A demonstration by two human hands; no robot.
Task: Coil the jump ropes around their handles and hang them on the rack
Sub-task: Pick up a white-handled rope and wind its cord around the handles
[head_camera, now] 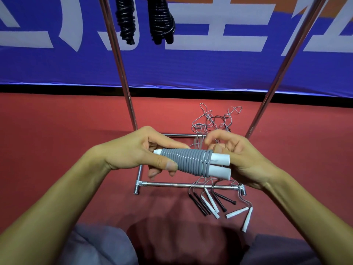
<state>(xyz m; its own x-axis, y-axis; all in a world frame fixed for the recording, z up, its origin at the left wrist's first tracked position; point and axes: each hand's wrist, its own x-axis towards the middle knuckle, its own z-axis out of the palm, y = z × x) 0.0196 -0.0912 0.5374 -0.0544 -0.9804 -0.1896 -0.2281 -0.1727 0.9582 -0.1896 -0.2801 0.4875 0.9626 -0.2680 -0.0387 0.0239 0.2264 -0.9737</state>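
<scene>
Slippage is the main risk: the grey rope (188,162), wound tightly round its two white handles (219,165), is held at mid-height in the near centre, gripped at its left end by the left hand (133,152), while the right hand (242,157) is cupped loosely at the handle ends, fingers relaxed. If the free end is not tucked, the coil could spring loose. Beyond, loose ropes (215,199) lie tangled over the rack (191,186) base and could be snagged; farther up, two black coils (145,20) are already hung.

Red floor (57,121), blue banner (57,64) behind.
</scene>
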